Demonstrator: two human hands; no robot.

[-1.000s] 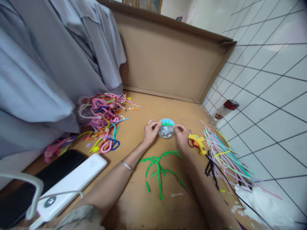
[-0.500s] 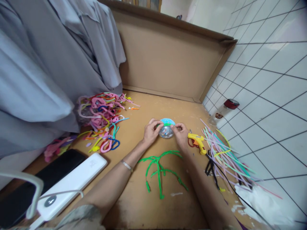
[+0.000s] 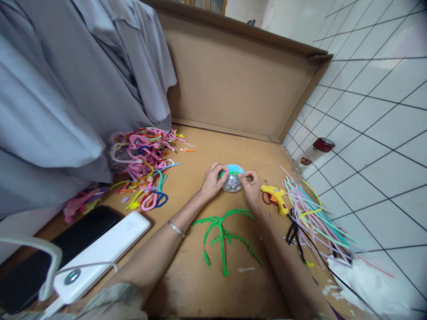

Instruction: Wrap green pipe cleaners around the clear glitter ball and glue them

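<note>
Green strip (image 3: 234, 173): located at the middle of the surface (image 3: 200, 149), spanning both hands across the upper part of a clear round object (image 3: 232, 183) with a blue top; contact between the two cannot be determined.

Layout, left to right. Grey cloth (image 3: 63, 89) hangs at the far left. Below it, a black slab (image 3: 90, 229) lies beside a white power bank (image 3: 103, 253) with a cable across its near end. Behind these sits a tangled pile of coloured fuzzy stems (image 3: 138, 155), mainly pink. The left hand (image 3: 212, 181), with a band (image 3: 175, 229) at its wrist, is narrow, fingertips pinching the strip's left end. A green branched piece (image 3: 220, 240) lies flat between the forearms, nearer the wearer than the round object. The right hand (image 3: 252, 184) is likewise narrow, pinching the strip's right end. Just beside it lies a yellow glue gun (image 3: 277, 199). Next, loose pastel stems (image 3: 308, 213) extend toward the tiled wall (image 3: 376, 151); a clear jar (image 3: 310, 156) with a red lid stands behind them.
</note>
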